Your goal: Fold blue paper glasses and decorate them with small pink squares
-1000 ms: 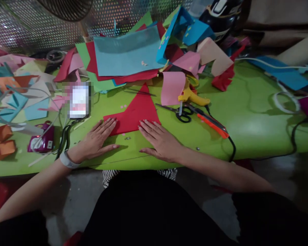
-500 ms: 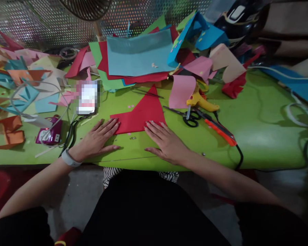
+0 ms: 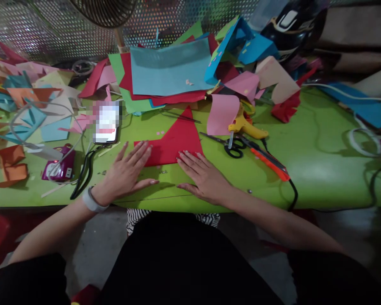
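A folded sheet of red paper (image 3: 173, 146) lies flat in front of me, with one pointed part reaching away toward the back. My left hand (image 3: 125, 167) rests flat across its left end, fingers stretched out and thumb apart. On the lower right part of the paper my right hand (image 3: 203, 171) presses with its fingertips, palm down and fingers spread. Neither hand grips anything. To the right of the paper lie black-handled scissors (image 3: 233, 148), a yellow glue gun (image 3: 246, 125) and an orange cutter (image 3: 269, 163).
Stacked coloured sheets (image 3: 171, 67) stand behind the red paper. A phone (image 3: 107, 123) and a purple power socket (image 3: 60, 163) with cables are on the left, near many paper cutouts (image 3: 27, 123). A black helmet (image 3: 288, 29) sits at the back right. The green table (image 3: 324, 169) ends close to my body.
My left hand has slid to the right and further onto the red paper. My right hand stays almost in place. The whole view has shifted slightly.
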`<state>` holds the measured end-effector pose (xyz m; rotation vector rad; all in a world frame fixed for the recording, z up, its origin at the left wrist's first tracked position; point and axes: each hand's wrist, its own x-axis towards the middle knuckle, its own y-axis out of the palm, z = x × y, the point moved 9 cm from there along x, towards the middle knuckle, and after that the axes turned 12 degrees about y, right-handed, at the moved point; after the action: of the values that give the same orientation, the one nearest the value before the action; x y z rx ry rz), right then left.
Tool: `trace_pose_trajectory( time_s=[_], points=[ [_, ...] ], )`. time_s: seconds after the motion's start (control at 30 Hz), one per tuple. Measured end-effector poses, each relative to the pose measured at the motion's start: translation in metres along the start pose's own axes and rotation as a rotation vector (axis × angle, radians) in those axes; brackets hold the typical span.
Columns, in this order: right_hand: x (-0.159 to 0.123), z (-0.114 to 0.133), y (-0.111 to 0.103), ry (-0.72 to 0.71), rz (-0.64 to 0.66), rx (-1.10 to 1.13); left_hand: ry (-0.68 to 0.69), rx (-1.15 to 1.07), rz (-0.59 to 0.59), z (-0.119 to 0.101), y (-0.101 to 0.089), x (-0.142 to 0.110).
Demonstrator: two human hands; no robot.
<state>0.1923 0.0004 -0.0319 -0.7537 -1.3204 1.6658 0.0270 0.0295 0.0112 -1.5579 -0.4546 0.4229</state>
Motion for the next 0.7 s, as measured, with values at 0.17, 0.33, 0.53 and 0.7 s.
trace_pose_trajectory(
  time_s=[0.17, 0.33, 0.53, 0.7],
  points=[
    [0.001, 0.0, 0.0, 0.014, 0.003, -0.008, 0.146, -0.046, -0.002, -0.042, 0.014, 0.03],
    [0.004, 0.001, -0.002, 0.025, 0.02, -0.007, 0.139, -0.045, -0.03, -0.043, 0.027, 0.034],
    [0.005, 0.01, -0.006, -0.048, 0.005, -0.012, 0.157, -0.037, -0.049, -0.039, 0.028, 0.033],
    [0.004, 0.019, -0.004, -0.15, 0.026, -0.02, 0.178, -0.027, -0.081, -0.038, 0.026, 0.035]
  ],
)
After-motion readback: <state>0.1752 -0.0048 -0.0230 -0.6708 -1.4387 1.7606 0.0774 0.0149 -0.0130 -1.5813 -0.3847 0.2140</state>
